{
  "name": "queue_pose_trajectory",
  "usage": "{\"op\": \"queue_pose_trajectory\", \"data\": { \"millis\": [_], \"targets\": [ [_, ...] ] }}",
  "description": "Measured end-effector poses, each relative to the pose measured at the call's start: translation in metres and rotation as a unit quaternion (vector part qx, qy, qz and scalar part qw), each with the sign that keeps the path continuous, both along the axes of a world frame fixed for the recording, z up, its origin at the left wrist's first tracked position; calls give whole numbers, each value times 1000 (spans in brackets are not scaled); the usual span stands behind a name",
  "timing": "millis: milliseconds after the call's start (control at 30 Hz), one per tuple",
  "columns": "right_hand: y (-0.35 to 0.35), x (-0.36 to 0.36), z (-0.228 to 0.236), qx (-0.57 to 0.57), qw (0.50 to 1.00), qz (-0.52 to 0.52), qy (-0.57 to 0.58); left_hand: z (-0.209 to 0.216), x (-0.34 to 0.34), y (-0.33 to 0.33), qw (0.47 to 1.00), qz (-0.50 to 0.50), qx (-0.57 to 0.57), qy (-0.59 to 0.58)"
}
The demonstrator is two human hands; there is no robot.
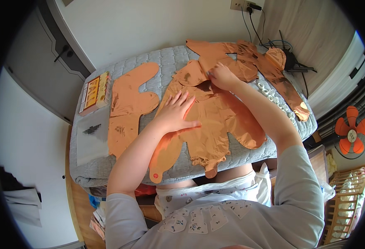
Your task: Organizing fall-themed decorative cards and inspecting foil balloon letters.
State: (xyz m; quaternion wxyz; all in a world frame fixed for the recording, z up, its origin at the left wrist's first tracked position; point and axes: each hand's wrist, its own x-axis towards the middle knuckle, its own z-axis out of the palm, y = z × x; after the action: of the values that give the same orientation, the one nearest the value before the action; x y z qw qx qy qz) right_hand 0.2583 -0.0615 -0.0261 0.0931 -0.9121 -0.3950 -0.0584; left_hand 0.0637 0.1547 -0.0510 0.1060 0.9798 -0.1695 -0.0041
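A large copper-coloured foil balloon [207,112], flat and with rounded lobes, lies on the grey quilted mattress [174,53] before me. My left hand [178,113] rests on its left part, palm down with the fingers spread. Farther off, my right hand [223,77] is closed at the balloon's upper part, by a dark crease. The thumb and fingers are pressed together there; what they pinch is hidden. Another flat foil piece [126,99] lies to the left, apart from the large one. More foil [280,81] overlaps at the far right.
A yellow and red box [95,93] and a translucent plastic sheet [92,139] sit at the mattress's left side. Several small white rings [269,94] lie beside my right forearm. A black router-like device [292,62] with cables stands at the far right corner. An orange-bladed fan [351,133] stands right.
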Motion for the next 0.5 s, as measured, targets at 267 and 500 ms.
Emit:
{"op": "queue_pose_trajectory", "data": {
  "millis": [267, 500],
  "targets": [
    [15, -9, -8, -3, 989, 84, -119, 1, 0, -1, 1000, 5, -4, 9],
    [-1, -1, -7, -61, 991, 104, -52, 5, 1, -7, 1000, -3, -3, 6]
  ]
}}
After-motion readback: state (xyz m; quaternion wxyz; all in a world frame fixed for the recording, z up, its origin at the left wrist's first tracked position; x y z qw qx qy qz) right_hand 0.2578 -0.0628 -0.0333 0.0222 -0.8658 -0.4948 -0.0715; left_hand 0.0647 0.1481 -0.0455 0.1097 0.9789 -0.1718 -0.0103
